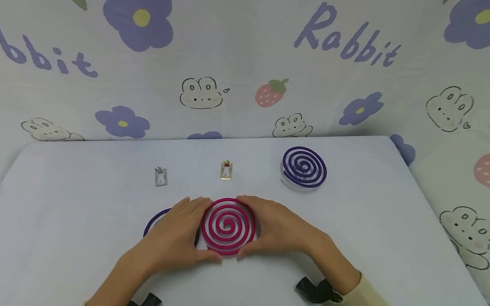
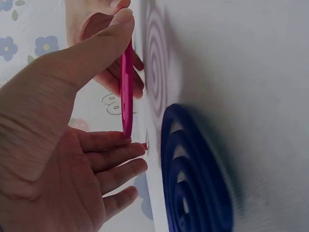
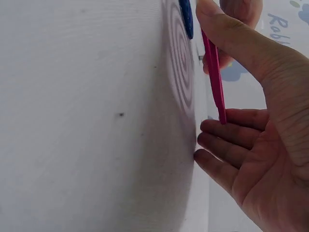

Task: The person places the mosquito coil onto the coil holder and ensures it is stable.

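A pink mosquito coil point(image 1: 227, 224) is held flat between both hands, raised a little above the table, with its spiral shadow below in both wrist views. My left hand point(image 1: 179, 239) grips its left rim, thumb on the near edge and fingertips at the far edge. From the other side, my right hand point(image 1: 280, 227) pinches the right rim the same way. Beneath the left hand lies a dark blue coil point(image 2: 212, 183), mostly hidden in the head view. Another dark blue coil point(image 1: 304, 166) sits at the back right.
Toward the back are two small metal pieces, probably coil stands: a silver one point(image 1: 161, 177) on the left and a gold one point(image 1: 226, 170) near the middle. The white table point(image 1: 369, 213) ends at a patterned cloth point(image 1: 241, 43) behind.
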Demonstrator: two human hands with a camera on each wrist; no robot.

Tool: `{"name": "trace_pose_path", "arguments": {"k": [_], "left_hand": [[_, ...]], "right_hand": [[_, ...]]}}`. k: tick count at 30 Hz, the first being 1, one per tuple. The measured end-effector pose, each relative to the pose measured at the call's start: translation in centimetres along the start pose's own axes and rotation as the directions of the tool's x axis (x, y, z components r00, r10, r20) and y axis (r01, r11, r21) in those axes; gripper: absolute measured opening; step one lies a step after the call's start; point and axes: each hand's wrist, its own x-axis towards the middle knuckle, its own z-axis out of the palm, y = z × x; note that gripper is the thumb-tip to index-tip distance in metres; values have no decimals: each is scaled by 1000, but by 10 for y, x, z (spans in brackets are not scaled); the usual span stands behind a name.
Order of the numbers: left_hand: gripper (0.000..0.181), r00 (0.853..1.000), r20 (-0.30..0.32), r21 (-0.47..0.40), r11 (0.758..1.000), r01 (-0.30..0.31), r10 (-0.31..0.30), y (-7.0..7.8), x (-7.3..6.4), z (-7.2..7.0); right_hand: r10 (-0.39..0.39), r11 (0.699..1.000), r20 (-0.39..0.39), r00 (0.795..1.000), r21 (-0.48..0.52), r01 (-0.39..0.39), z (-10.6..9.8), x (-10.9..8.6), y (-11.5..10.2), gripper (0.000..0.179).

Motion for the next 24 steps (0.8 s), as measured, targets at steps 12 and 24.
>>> {"name": "trace_pose_path", "arguments": {"k": [12, 24], "left_hand": [[113, 999, -12, -69, 997, 31, -32, 6, 9, -15], [114, 996, 32, -234, 968, 94, -89, 11, 27, -30]], "right_hand": [[1, 997, -19, 1000, 83, 1, -13, 6, -5, 112], [-6, 989, -82, 997, 146, 18, -28, 15, -2, 113]]}}
